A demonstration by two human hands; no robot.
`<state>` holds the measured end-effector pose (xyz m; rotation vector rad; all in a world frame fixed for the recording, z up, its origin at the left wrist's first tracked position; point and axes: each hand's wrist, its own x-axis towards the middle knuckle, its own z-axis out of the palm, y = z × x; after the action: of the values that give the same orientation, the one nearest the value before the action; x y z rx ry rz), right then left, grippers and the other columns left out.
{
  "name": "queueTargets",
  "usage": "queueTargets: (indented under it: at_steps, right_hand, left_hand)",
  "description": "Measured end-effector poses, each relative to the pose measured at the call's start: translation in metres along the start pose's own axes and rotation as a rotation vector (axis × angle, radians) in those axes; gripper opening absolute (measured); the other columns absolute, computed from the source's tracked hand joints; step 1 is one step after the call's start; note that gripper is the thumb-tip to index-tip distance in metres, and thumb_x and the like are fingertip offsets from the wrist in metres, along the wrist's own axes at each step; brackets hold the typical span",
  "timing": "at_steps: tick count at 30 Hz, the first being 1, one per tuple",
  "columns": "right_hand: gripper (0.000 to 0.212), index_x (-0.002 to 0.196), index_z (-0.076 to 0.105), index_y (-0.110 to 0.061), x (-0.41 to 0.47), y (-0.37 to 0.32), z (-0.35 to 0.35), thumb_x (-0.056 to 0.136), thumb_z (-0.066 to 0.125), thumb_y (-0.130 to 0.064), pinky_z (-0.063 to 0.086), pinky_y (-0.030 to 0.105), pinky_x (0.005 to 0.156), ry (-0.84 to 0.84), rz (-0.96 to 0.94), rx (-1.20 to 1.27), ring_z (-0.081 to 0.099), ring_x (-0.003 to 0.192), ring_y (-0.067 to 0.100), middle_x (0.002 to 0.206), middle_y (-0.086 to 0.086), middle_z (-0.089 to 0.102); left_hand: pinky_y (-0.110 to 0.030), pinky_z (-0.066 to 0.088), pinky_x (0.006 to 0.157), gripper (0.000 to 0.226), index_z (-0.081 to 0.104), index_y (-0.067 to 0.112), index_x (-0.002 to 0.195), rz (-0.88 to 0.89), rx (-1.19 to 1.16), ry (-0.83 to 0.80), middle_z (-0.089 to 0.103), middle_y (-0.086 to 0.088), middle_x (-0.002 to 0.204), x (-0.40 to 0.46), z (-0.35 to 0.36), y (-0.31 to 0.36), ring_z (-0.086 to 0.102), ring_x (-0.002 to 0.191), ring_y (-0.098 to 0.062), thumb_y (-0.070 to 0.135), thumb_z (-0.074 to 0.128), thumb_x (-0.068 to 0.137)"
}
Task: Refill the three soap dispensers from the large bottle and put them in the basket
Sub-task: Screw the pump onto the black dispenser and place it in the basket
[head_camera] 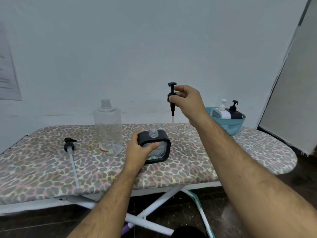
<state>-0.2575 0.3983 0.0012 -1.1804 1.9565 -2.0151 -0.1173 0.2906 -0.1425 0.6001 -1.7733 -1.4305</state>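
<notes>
A square black-framed dispenser (pixel 161 150) with an open clear neck stands mid-board, and my left hand (pixel 137 152) grips its left side. My right hand (pixel 187 102) pinches a black pump head (pixel 172 95) held in the air above and right of the dispenser, its clear tube hanging down. The large clear bottle (pixel 109 127) stands uncapped to the left, nearly empty. Its long black pump (pixel 69 146) lies flat on the board further left. At the far right a teal basket (pixel 228 124) holds a white dispenser (pixel 221 112) and a black dispenser (pixel 235 112).
Everything sits on an ironing board with a leopard-print cover (pixel 188 165), pushed against a pale wall. Its white crossed legs (pixel 154 208) show below the near edge. A leaning panel (pixel 291 83) stands at the right, behind the board's rounded end.
</notes>
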Motion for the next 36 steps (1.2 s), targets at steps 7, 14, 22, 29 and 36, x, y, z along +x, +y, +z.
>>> queueTargets:
  at_steps: [7, 14, 22, 29, 36]
  right_hand:
    - [0.016, 0.093, 0.071, -0.015, -0.03, -0.012, 0.016, 0.086, 0.068, -0.001, 0.053, 0.018, 0.079, 0.057, -0.1, 0.118, 0.067, 0.088, 0.01, 0.089, -0.002, 0.072]
    - [0.019, 0.096, 0.07, -0.014, -0.048, -0.004, 0.043, 0.086, 0.066, 0.001, 0.058, 0.028, 0.081, 0.101, -0.12, 0.156, 0.07, 0.08, 0.006, 0.088, -0.005, 0.072]
    - [0.019, 0.098, 0.07, -0.017, -0.051, 0.012, 0.053, 0.086, 0.067, -0.003, 0.059, 0.029, 0.083, 0.046, -0.07, 0.066, 0.072, 0.087, 0.01, 0.093, -0.007, 0.073]
    - [0.017, 0.095, 0.071, -0.02, -0.053, 0.034, 0.052, 0.084, 0.068, -0.007, 0.059, 0.034, 0.084, -0.018, -0.012, -0.027, 0.072, 0.089, 0.011, 0.093, -0.005, 0.075]
    - [0.019, 0.091, 0.071, -0.023, -0.051, 0.037, 0.047, 0.085, 0.07, -0.005, 0.058, 0.033, 0.089, -0.067, -0.007, 0.027, 0.072, 0.095, 0.015, 0.098, 0.002, 0.076]
  left_hand:
    - [-0.015, 0.05, 0.075, 0.059, 0.052, 0.021, 0.12, 0.014, 0.008, -0.043, 0.066, 0.008, 0.109, -0.013, -0.009, 0.002, 0.065, 0.098, -0.006, 0.023, 0.087, 0.072]
    - [-0.009, 0.049, 0.073, 0.058, 0.05, 0.025, 0.126, 0.022, -0.006, -0.084, 0.065, 0.011, 0.113, -0.016, -0.017, -0.003, 0.064, 0.101, -0.002, 0.021, 0.082, 0.078]
    - [-0.01, 0.049, 0.076, 0.054, 0.049, 0.031, 0.122, 0.043, -0.019, -0.092, 0.065, 0.015, 0.112, -0.015, -0.016, -0.01, 0.064, 0.096, 0.005, 0.022, 0.081, 0.079]
    - [-0.014, 0.05, 0.078, 0.055, 0.05, 0.031, 0.124, 0.051, -0.044, -0.111, 0.065, 0.014, 0.113, -0.012, -0.018, -0.016, 0.064, 0.098, 0.003, 0.024, 0.081, 0.079]
    - [-0.02, 0.05, 0.085, 0.054, 0.051, 0.032, 0.123, 0.046, -0.047, -0.119, 0.066, 0.014, 0.113, -0.01, -0.018, -0.02, 0.064, 0.098, 0.004, 0.025, 0.081, 0.079]
